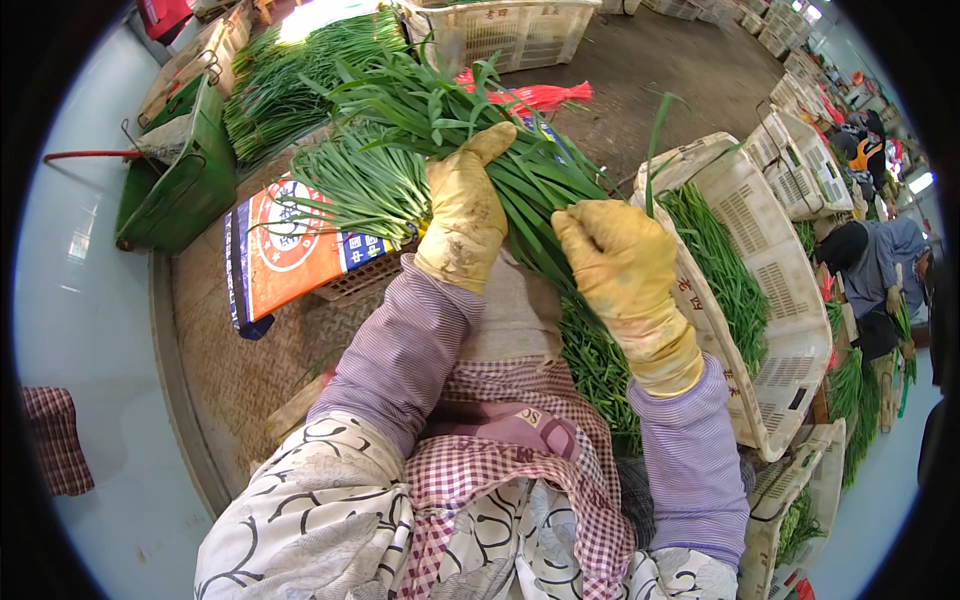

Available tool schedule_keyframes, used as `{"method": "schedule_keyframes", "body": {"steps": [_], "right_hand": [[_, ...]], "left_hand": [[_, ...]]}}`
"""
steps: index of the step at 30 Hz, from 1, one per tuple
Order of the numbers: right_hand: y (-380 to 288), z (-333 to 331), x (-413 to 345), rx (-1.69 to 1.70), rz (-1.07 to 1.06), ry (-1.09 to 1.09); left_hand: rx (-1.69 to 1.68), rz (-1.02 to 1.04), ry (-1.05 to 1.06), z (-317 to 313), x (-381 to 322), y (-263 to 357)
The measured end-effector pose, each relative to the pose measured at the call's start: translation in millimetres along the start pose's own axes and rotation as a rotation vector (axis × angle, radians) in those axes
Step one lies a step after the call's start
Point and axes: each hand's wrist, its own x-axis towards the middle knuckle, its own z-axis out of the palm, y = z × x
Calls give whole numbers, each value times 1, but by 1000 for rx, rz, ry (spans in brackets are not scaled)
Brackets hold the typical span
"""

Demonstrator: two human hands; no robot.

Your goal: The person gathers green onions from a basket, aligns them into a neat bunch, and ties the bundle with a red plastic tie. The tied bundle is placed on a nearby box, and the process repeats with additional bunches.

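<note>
Both of my hands wear soiled yellow gloves. My left hand is closed around a bunch of long green garlic chives, its thumb lying over the leaves. My right hand has curled fingers at the bunch's right edge; whether they pinch any leaves cannot be told. The leafy tips spread to the upper left. Another chive bundle lies just left of my left hand, on an orange, white and blue printed sack over a crate. More cut greens lie below, between my arms.
A white plastic crate holding chives stands at the right, near my right forearm. A green bin is at the left. Piled chives and red plastic ties lie ahead. A co-worker sits at the far right.
</note>
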Motion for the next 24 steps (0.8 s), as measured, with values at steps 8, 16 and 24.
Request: {"method": "schedule_keyframes", "body": {"steps": [8, 16, 24], "right_hand": [[-31, 7, 10, 16, -274, 192], [-24, -110, -40, 1209, 459, -526], [29, -134, -137, 340, 1003, -400]], "left_hand": [[138, -23, -102, 4, -26, 10], [-128, -275, -44, -5, 7, -1], [-135, -252, -241, -25, 17, -1]]}}
